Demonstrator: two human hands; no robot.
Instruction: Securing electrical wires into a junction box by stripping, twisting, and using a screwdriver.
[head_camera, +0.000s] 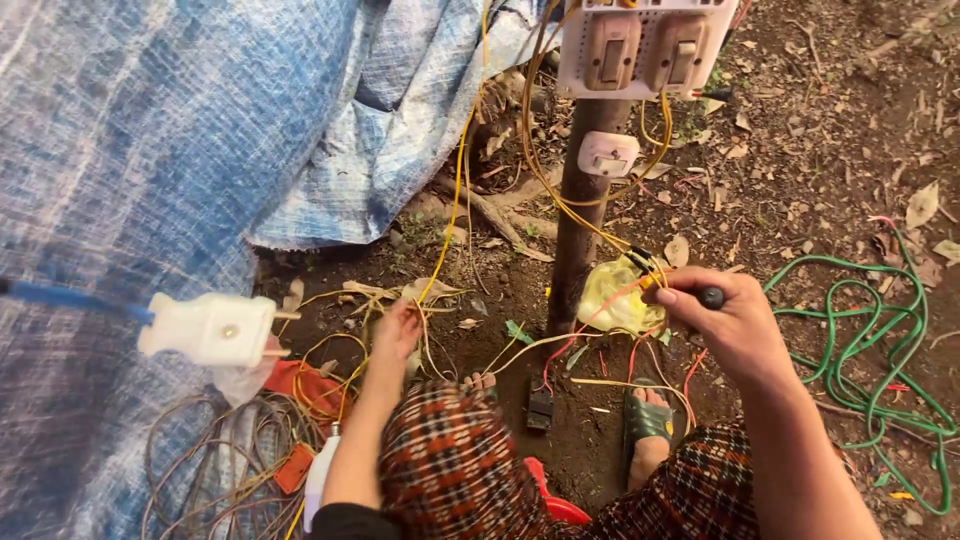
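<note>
Right hand (735, 315), centre right: fingers closed round a dark-handled tool (710, 297), tip at the yellow and red wires (600, 300) by the wooden post (580, 220). Left hand (397, 330), lower centre: fingers pinching thin yellow wire strands (430, 290) above the ground. White plug (210, 328) on a blue cord, left. Switch board (640, 45), top centre. Green hose (860, 340), right. Step in hand: working the wire ends; calls for steady tool control.

A dark-handled tool (708, 296) sits gripped beside thin yellow wires (600, 235) running down the post.
</note>
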